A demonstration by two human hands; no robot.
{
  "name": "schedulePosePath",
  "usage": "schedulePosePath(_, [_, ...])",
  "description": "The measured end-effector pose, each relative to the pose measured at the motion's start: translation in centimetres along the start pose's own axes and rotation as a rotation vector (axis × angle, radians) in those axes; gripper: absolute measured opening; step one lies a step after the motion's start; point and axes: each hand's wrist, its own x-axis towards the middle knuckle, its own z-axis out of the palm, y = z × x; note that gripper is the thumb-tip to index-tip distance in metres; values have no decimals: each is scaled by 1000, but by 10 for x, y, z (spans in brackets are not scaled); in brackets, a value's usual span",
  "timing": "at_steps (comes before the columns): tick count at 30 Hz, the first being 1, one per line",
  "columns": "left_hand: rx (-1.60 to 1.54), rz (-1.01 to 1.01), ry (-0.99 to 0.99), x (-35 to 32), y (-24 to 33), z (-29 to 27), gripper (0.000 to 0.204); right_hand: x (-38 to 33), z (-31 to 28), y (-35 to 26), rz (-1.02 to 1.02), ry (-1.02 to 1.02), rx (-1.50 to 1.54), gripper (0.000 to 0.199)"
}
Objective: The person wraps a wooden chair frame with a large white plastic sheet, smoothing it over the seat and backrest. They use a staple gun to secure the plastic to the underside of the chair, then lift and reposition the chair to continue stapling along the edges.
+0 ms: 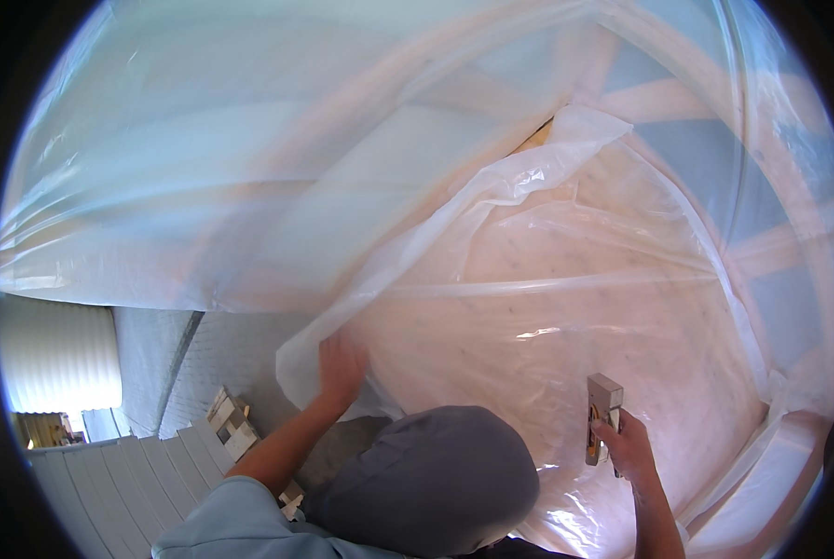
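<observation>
My right hand [628,445] grips a grey metal staple gun [602,410], held over the lower right of a pale wooden panel. Clear plastic sheeting [529,307] covers that panel, with creases and glossy folds. My left hand [342,363] is at the lower left edge of the sheeting, its fingers closed on the film and partly hidden by it. A loose, folded strip of the sheeting [436,224] runs diagonally from my left hand up to the panel's top corner.
More translucent plastic [203,158] hangs across the upper left over wooden framing. Timber framing [771,247] curves along the right. At lower left are a white roll [58,354], grey boards [128,489] and wood pieces [235,424]. A rounded grey cloth shape [426,480] blocks the lower middle.
</observation>
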Motion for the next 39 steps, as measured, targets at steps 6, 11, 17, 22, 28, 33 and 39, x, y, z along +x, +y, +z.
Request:
schedulePosePath(6, [-9,54,37,-7,-6,6,62,19,36,-69,-82,-222,-347,38])
schedulePosePath(11, [-62,11,236,1,-19,2,49,46,105,-105,-367,-321,-410,43])
schedulePosePath(17, [-592,-612,-32,13,-38,18,44,88,209,-139,-482,-473,-491,37])
schedulePosePath(22, [-730,-535,82,13,-41,25,38,91,264,-175,-613,-451,-501,29])
schedulePosePath(28, [-791,-536,68,-4,-44,34,25,100,292,-209,-670,-498,-533,27])
schedulePosePath(33, [-810,-615,31,-2,-69,49,24,102,321,-208,-752,-334,-633,21])
schedulePosePath(39, [-786,-678,89,18,-92,16,38,119,343,-183,-867,-245,-642,18])
